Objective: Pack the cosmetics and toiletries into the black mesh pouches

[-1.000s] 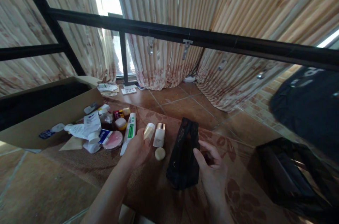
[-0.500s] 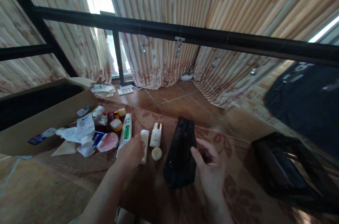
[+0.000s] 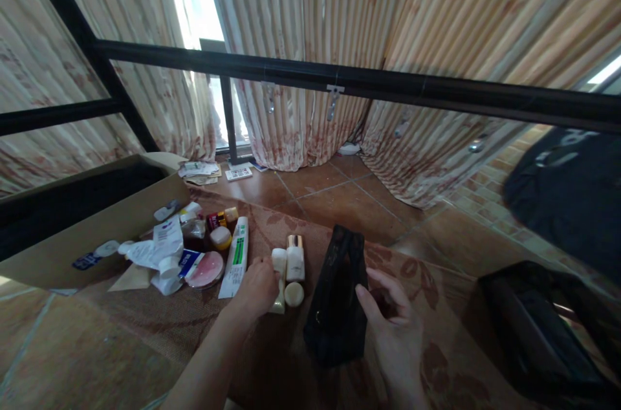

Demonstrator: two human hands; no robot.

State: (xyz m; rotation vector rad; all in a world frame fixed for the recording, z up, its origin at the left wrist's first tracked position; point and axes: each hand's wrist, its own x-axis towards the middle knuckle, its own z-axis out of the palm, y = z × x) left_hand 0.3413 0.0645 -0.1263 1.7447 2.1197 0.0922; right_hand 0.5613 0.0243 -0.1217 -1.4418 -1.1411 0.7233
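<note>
My left hand (image 3: 261, 287) is closed on a small white tube (image 3: 279, 260), its fingers covering the tube's left side. Right beside that tube stand a white bottle with a gold cap (image 3: 295, 260) and a small round cream-coloured jar (image 3: 294, 294). A black mesh pouch (image 3: 334, 326) with its top open is to the right of these. My right hand (image 3: 394, 316) grips the pouch's right edge, thumb in front and the other fingers curled behind. Left of my left hand lies a white and green toothpaste tube (image 3: 235, 261).
Further left are a round pink container (image 3: 206, 269), a yellow jar (image 3: 220, 238) and several white tubes near a cardboard box (image 3: 130, 216). A black bag (image 3: 528, 326) sits at the right on the brown cloth (image 3: 456, 306). A dark rail (image 3: 291, 72) crosses before the curtains.
The small white tube has shifted slightly right with my left hand, closer to the gold-capped bottle. My right hand stays on the pouch. The whole view has shifted a little.
</note>
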